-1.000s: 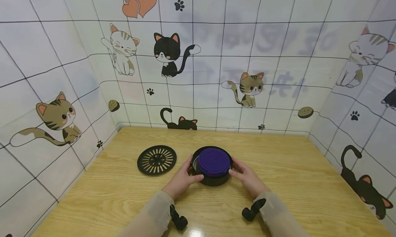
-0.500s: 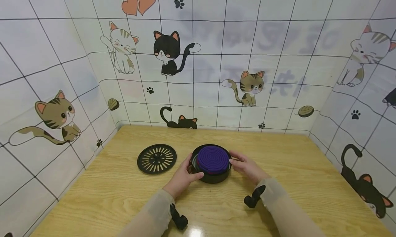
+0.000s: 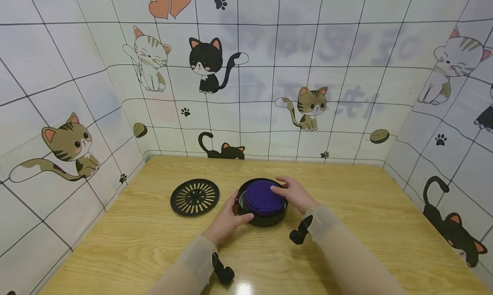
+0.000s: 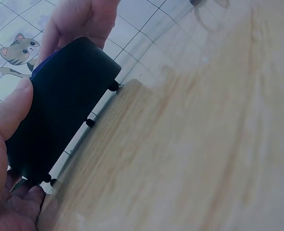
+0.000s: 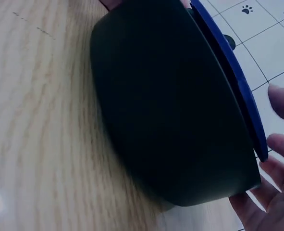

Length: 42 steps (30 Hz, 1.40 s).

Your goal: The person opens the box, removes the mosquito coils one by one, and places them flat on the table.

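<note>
Backdrop: white wall covering with a black grid and cartoon cats (image 3: 259, 83), behind a pale wood-grain tabletop (image 3: 354, 213).
Holder: round black straight-sided holder (image 3: 265, 221), sitting on the tabletop in front of the person; I get small dark feet (image 4: 90, 123) under it on left wrist.
Disc: round purple-blue disc with spiral grooves (image 3: 263, 197), inside the holder's mouth, standing proud of the rim.
Disc axis: round, so no long axis; grooved face up, pointing nowhere sideways. Might be tilted slightly, I can't confirm.
Left hand: left hand (image 3: 226, 221) grips the holder's left side, thumb on the near wall, fingers round the far side.
Right hand: right hand (image 3: 295, 194) has fingers spread and slightly bent at the right rim, holding nothing I can see. Contact with the disc: can't tell.
Key relation: disc lies between the hands, left of the right hand, which is nearer; one digit overlaps the disc's right edge on head view.
Lid: flat black round lid with radial slots (image 3: 195, 197), left of the holder, well apart.
</note>
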Tool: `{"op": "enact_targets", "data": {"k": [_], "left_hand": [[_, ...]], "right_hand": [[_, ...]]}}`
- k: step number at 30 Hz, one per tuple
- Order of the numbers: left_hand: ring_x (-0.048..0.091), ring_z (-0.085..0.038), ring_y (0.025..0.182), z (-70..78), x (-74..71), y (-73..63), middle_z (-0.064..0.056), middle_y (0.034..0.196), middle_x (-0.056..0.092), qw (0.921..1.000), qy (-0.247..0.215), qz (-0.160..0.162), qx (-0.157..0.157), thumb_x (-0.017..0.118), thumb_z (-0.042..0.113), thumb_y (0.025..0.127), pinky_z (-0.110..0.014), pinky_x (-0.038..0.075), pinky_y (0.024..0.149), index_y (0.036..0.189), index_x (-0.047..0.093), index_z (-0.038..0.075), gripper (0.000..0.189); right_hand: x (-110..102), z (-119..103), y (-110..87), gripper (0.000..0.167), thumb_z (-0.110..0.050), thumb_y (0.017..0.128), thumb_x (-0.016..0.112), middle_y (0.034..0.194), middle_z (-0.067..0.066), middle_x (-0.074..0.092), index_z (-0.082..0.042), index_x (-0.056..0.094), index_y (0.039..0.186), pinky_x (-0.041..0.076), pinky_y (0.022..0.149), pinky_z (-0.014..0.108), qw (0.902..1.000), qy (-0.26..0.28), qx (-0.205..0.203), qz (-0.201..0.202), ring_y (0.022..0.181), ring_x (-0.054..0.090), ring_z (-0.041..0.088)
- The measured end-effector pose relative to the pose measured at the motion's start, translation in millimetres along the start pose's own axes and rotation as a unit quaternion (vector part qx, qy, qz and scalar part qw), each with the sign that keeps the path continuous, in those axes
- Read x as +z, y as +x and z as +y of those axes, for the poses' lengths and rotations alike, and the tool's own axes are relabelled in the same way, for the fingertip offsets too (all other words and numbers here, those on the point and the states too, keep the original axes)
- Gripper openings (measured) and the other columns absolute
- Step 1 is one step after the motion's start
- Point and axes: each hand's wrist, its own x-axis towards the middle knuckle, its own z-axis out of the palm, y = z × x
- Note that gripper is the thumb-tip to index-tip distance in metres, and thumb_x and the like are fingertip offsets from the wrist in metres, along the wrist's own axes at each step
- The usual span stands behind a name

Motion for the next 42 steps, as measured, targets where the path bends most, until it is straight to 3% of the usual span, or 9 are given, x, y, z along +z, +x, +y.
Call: {"op": "enact_targets", "data": {"k": [8, 16, 28, 42], "left_hand": [[0.024, -0.03, 0.142, 3.0, 0.7, 1.5, -0.012, 0.157, 0.023, 0.9999, -0.011, -0.005, 0.003, 0.08, 0.029, 0.081, -0.044, 0.027, 0.113, 0.155, 0.005, 0.012, 0.107], [0.024, -0.031, 0.142, 6.3, 1.3, 3.1, -0.014, 0.156, 0.023, 0.9999, -0.006, -0.01, 0.005, 0.079, 0.029, 0.081, -0.044, 0.027, 0.113, 0.155, 0.006, 0.011, 0.106], [0.024, -0.033, 0.142, 8.5, 1.6, 5.3, -0.016, 0.156, 0.022, 1.0, 0.006, 0.001, 0.006, 0.08, 0.03, 0.08, -0.045, 0.026, 0.113, 0.155, 0.008, 0.011, 0.106], [0.025, -0.033, 0.142, 1.8, 1.5, -1.4, -0.016, 0.156, 0.023, 1.0, -0.005, 0.005, 0.006, 0.08, 0.027, 0.08, -0.044, 0.025, 0.113, 0.155, 0.008, 0.01, 0.105]], "right_hand": [[0.6, -4.2, 11.5, 0.059, -0.025, 0.093, 0.065, 0.146, 0.023, 0.039, 0.003, 0.044, 0.141, 0.034, 0.108, 0.052, 0.9995, -0.032, 0.005, -0.006, 0.134, 0.035, 0.041], [-1.4, -1.5, 11.2, 0.056, -0.027, 0.094, 0.064, 0.147, 0.018, 0.039, -0.005, 0.046, 0.142, 0.036, 0.107, 0.051, 0.9995, -0.019, 0.026, -0.004, 0.134, 0.037, 0.038], [-1.7, -2.6, 9.2, 0.043, -0.028, 0.094, 0.064, 0.142, 0.016, 0.045, -0.007, 0.058, 0.132, 0.035, 0.107, 0.051, 0.9998, -0.015, 0.012, 0.003, 0.131, 0.04, 0.036], [10.1, -3.0, 2.8, 0.042, -0.022, 0.094, 0.063, 0.146, 0.021, 0.04, 0.0, 0.059, 0.129, 0.026, 0.111, 0.054, 0.9992, -0.036, -0.011, 0.011, 0.136, 0.031, 0.042]]}}
